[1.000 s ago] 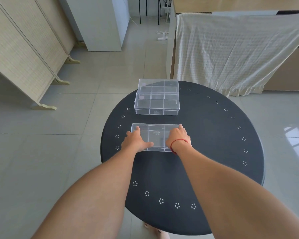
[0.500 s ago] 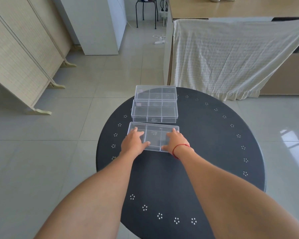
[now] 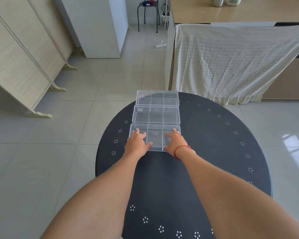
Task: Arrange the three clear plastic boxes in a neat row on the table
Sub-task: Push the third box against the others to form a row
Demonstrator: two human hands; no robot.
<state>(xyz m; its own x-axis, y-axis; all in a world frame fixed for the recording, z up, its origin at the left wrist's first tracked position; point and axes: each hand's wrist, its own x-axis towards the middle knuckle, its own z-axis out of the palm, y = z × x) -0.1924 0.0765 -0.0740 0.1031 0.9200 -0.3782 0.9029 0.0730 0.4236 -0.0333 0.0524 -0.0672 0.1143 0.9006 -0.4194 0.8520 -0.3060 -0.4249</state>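
Three clear plastic compartment boxes lie in a line running away from me on the round dark table (image 3: 214, 152). The far box (image 3: 157, 98) overhangs the table's far edge, the middle box (image 3: 156, 115) touches it, and the near box (image 3: 155, 137) now butts against the middle one. My left hand (image 3: 137, 144) lies on the near box's left part, fingers spread on the lid and thumb at its front edge. My right hand (image 3: 175, 143), with a red string at the wrist, grips the right part the same way.
A cloth-draped counter (image 3: 231, 62) stands just beyond the table on the right. A folding screen (image 3: 21, 54) and a white cabinet (image 3: 97, 26) stand to the left across tiled floor. A black stool (image 3: 148, 12) is at the back.
Both hands have pushed the near box away from me until the gap to the middle box closed. The camera has tilted up, showing more of the room.
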